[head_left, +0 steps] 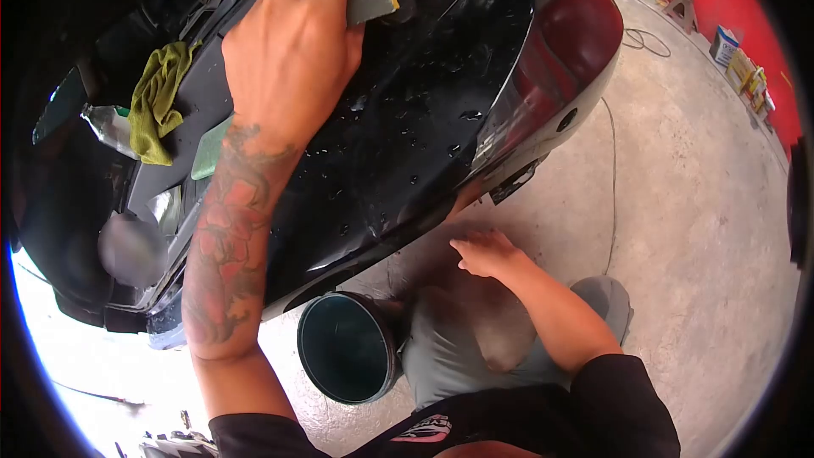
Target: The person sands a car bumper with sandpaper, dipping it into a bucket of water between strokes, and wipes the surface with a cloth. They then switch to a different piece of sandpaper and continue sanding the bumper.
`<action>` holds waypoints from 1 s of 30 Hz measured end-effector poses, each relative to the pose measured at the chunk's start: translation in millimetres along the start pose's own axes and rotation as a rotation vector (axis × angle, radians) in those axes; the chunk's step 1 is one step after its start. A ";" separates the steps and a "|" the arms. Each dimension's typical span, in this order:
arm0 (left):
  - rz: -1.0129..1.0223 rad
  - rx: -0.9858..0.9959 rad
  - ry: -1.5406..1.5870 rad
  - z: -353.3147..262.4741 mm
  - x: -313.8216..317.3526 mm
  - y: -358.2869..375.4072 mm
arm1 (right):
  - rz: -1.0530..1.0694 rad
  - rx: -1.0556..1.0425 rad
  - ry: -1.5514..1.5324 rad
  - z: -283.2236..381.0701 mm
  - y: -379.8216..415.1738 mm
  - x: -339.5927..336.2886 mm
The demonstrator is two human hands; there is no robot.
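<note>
Black car panel point(398, 136): glossy, curved, beaded with water. Grey block point(370, 8): flat, roughly rectangular, yellowish end. Olive cloth point(158, 97): crumpled. Block protrudes from the right side of the left hand point(290, 42), over the panel, well apart from the right hand point(487, 253). Left arm outstretched, fingers gripping block. Right elbow bent, fingers partly curled; palm hidden, cannot tell if closed.

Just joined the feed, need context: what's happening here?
A person's left hand holds a gray block over a black car panel dotted with drops. The right hand is off the panel; its grip is unclear. A green cloth lies on the car, and a bucket stands on the floor beside it.
</note>
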State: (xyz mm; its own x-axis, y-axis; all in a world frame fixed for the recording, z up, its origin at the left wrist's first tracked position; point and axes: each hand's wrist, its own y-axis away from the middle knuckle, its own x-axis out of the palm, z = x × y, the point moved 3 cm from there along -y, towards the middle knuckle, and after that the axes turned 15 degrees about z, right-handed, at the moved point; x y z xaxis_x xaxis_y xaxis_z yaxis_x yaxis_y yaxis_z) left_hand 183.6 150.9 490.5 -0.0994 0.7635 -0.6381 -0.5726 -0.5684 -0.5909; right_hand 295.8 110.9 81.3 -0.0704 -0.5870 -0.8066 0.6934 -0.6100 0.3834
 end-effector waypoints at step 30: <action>0.058 0.044 -0.120 -16.9 -3.7 -34.4 | -0.108 -0.050 -0.001 5.4 0.5 -14.1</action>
State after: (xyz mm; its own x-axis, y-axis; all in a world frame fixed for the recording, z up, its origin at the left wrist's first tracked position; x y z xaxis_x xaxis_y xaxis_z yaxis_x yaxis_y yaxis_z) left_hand 217.5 162.5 504.9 -0.2286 0.7623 -0.6054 -0.5982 -0.6007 -0.5304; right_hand 293.3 116.0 95.3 -0.1473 -0.5200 -0.8414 0.7167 -0.6424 0.2715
